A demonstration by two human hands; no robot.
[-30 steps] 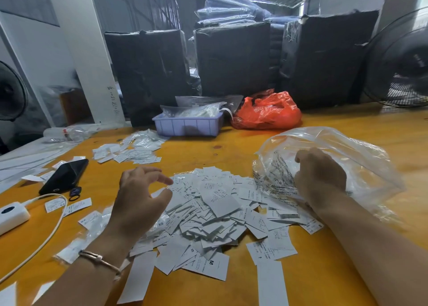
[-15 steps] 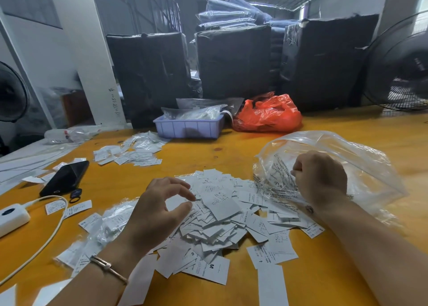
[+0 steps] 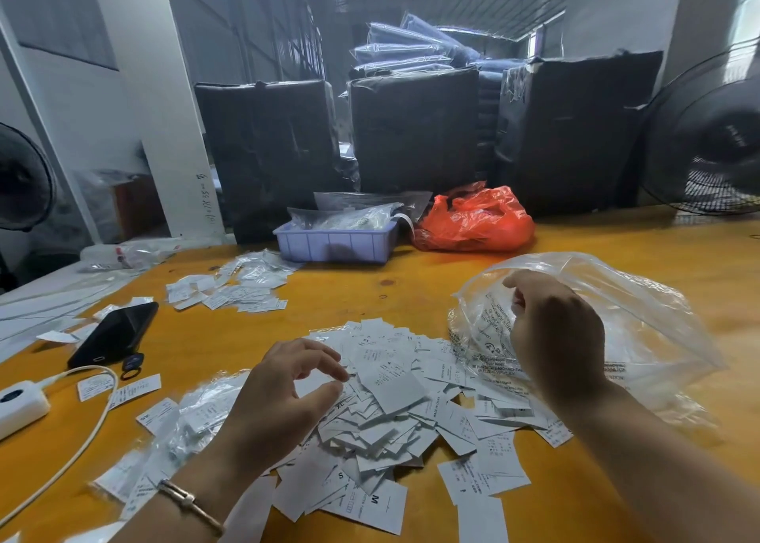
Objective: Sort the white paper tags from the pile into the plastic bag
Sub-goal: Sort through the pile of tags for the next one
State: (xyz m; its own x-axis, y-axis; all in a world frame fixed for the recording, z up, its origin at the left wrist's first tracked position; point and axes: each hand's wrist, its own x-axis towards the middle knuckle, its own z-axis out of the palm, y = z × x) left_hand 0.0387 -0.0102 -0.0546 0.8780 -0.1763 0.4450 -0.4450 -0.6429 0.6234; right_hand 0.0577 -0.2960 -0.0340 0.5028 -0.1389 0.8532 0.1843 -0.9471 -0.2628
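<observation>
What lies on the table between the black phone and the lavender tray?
In the head view, a small scatter of white tags lies between the phone and the tray, with bare orange tabletop around it.

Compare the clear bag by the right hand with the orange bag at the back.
The clear bag is see-through and held open by the right hand; the orange bag is opaque, crumpled and untouched. The clear one lies near, the orange one far. Both are thin plastic on the table.

Packing warehouse, wrapped bales [image 3: 415, 131], bagged garments [image 3: 403, 47]
</observation>
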